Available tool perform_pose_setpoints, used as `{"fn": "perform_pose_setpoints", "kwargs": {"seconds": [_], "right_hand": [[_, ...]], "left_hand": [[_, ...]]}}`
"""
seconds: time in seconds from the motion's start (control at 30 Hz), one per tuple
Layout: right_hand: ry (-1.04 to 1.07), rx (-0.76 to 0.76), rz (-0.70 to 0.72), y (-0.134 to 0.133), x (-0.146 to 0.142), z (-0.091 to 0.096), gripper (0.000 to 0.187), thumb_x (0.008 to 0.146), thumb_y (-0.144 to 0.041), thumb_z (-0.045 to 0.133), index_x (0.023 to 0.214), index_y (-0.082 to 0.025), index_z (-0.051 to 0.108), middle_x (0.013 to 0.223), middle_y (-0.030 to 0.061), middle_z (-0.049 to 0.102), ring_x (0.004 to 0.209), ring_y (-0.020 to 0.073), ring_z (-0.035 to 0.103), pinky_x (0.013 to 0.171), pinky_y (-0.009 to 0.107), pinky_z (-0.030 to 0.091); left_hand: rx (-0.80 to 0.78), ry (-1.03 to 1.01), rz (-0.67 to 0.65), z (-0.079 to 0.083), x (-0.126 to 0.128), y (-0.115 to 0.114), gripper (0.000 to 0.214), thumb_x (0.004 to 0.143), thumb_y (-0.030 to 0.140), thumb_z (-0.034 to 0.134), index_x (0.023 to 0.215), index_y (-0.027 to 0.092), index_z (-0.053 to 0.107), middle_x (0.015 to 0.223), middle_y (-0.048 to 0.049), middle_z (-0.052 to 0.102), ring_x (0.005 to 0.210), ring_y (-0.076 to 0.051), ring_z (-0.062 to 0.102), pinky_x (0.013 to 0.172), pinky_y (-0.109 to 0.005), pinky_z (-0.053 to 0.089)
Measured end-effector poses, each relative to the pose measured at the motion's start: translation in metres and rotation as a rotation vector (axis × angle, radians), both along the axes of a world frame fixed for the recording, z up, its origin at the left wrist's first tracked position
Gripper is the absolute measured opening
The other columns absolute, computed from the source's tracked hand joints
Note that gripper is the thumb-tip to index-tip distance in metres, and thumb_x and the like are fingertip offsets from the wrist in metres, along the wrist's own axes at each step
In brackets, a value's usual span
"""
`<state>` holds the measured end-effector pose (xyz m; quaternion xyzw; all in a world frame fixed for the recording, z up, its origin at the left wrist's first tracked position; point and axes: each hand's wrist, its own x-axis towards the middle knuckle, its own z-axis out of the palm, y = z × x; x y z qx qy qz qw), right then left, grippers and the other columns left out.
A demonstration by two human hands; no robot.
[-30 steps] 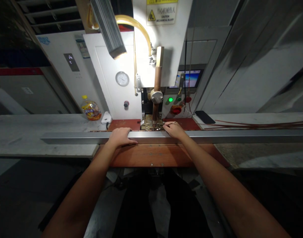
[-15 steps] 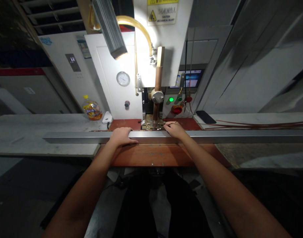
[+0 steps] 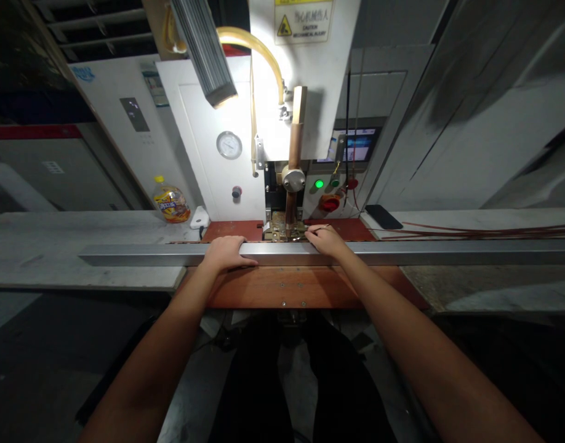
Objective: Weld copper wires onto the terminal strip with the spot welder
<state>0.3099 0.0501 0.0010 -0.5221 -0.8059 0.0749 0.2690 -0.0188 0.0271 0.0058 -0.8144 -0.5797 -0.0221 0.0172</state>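
Observation:
A long silver metal bar [image 3: 282, 253] lies across the bench in front of a white machine. Draped over the bar, my left hand [image 3: 226, 253] grips it, thumb on the near face and fingers over the top. Just right of the machine's copper-coloured electrode rod [image 3: 292, 209], my right hand [image 3: 325, 239] rests at the bar's back edge. Its fingertips are pinched round a thin brown wire [image 3: 379, 230], which runs off to the right. Beneath the rod sits a small brass-coloured fixture [image 3: 279, 229]; the wire's tip there is too small to make out.
A bottle of orange liquid [image 3: 172, 202] and a small white object [image 3: 200, 218] stand at left. At right are a black phone [image 3: 383, 216] and several brown wires [image 3: 490, 232]. Red and green buttons, one lit green [image 3: 319, 184], and a pressure gauge [image 3: 229, 145] face me.
Both hands, the bar and the wire stay practically where they were. Only a very slight shift of the camera view shows.

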Motion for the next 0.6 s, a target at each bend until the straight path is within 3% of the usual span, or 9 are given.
{"fn": "perform_pose_setpoints", "kwargs": {"seconds": [0.6], "right_hand": [[-0.004, 0.015, 0.001, -0.0001, 0.0013, -0.0018, 0.031, 0.088, -0.029, 0.047, 0.066, -0.022, 0.068, 0.076, 0.0057, 0.075, 0.078, 0.0197, 0.063, 0.078, 0.025, 0.042]], "left_hand": [[0.008, -0.017, 0.000, 0.0006, 0.0007, -0.0017, 0.091, 0.062, 0.093, 0.056, 0.121, 0.026, 0.068, 0.124, -0.0122, 0.072, 0.109, -0.037, 0.066, 0.089, -0.043, 0.048]]}}
